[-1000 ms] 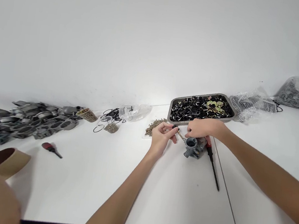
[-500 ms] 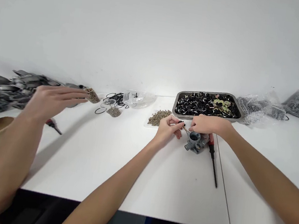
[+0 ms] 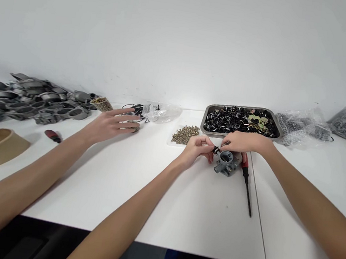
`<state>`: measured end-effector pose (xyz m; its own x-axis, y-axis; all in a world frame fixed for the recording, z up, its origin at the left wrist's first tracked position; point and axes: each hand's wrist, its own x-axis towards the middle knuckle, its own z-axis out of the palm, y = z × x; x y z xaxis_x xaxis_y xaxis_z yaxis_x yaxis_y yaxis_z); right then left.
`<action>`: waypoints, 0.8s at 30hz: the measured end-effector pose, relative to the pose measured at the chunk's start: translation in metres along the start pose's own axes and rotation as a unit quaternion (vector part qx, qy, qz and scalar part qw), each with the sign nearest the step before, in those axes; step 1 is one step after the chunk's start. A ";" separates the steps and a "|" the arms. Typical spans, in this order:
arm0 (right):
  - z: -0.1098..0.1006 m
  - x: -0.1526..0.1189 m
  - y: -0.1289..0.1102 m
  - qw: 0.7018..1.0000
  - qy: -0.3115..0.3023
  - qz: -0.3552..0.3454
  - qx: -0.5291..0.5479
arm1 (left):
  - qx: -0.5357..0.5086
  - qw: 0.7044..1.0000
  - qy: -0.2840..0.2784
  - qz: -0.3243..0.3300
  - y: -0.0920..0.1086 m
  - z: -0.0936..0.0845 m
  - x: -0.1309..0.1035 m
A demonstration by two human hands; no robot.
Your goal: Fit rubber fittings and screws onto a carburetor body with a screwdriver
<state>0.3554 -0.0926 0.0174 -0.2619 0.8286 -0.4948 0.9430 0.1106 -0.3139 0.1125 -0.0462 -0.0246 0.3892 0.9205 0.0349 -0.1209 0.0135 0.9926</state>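
Pinching black cap (image 3: 216, 150) at carburetor (image 3: 226, 166): left hand (image 3: 194, 150) | curling nearby, cannot tell its grip: right hand (image 3: 244, 142) | close fingers are aiding control

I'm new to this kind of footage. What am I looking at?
There's no machine: every picture comes from one camera on a person's head, looking down at their bare hands. The left hand pinches a small black fitting at a grey metal part; what the right hand grips is unclear. A red-handled screwdriver lies beside them. The white table also bears a metal tray and grey castings. The other hand, reaching from the left, is another person's.
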 end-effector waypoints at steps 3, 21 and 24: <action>-0.003 -0.001 0.007 1.000 -0.005 -0.023 0.018 | -0.019 0.990 -0.131 -0.044 -0.036 0.056 0.001; -0.012 -0.022 0.009 0.995 -0.012 -0.079 0.060 | 0.014 0.952 -0.289 -0.101 -0.030 0.048 -0.004; -0.010 -0.023 0.006 0.996 0.001 -0.074 0.059 | 0.045 0.947 -0.297 -0.112 -0.023 0.048 -0.005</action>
<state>0.3696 -0.1057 0.0352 -0.3953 0.8088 -0.4355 0.8637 0.1658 -0.4760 0.1572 -0.0693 -0.0420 0.8439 0.5166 -0.1450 0.0931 0.1251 0.9878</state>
